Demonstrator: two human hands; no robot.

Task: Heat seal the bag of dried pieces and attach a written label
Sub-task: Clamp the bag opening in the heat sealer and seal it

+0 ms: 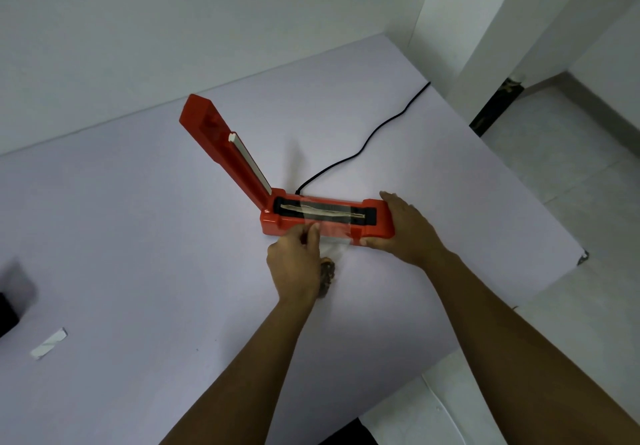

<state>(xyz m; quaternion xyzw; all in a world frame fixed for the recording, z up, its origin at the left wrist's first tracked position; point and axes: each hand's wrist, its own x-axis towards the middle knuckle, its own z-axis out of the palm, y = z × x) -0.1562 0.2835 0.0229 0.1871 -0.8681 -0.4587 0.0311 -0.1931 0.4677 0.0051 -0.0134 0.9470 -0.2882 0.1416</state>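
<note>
A clear bag (pixel 336 234) of dried pieces is lying across the open red heat sealer (pixel 273 222) on a table (pixel 138 236). The left hand (pixel 296 268) is pinching the bag's edge, while the right hand (pixel 405 226) is gripping the sealer's end.

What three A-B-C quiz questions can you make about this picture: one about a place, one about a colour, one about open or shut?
1. Where is the white strip? A on the floor B on the table, far left C in a hand
2. What colour is the sealer? A blue B red C green
3. How is the sealer's lid? A raised B pressed down C missing
Answers: B, it lies flat on the table; B, its body is red; A, the lid stands up off the base.
</note>
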